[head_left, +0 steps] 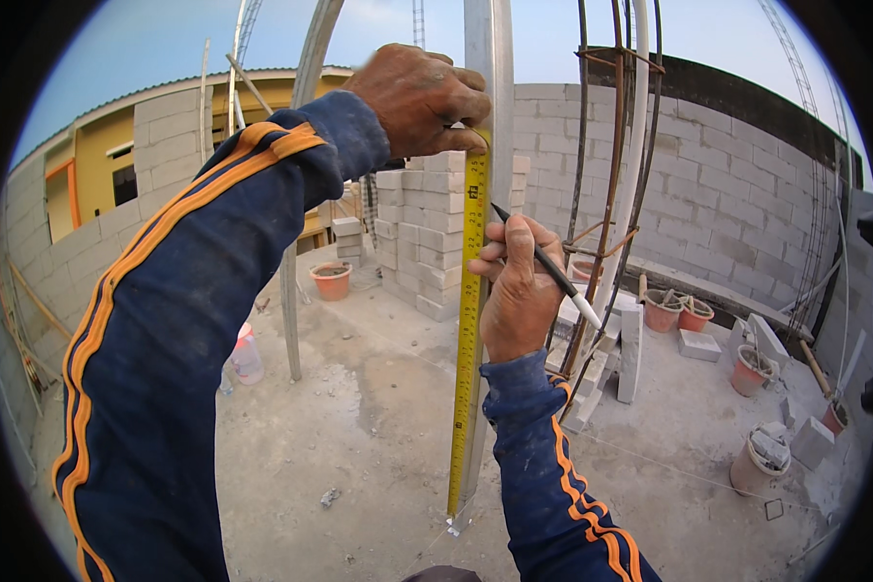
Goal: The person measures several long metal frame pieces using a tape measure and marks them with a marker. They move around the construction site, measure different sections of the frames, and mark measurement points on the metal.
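Note:
A yellow tape measure blade (467, 310) runs upright along a grey metal post (501, 97), its lower end close to the floor. High on the post, my left hand (419, 102) is closed, pinching the upper part of the blade between thumb and fingers. Lower down, my right hand (522, 291) grips a black marker pen with a white end (551, 270). The pen's dark tip points up and left, close to the post beside the blade. Some fingers of my right hand also lie by the blade's edge.
Tied steel rebar (619, 145) and a white pipe (636, 145) stand just right of the post. Behind it are stacked grey blocks (422, 228). Buckets (759, 461) and loose blocks (813, 441) lie at right, an orange bucket (332, 281) at left. A slanted metal post (291, 310) stands left.

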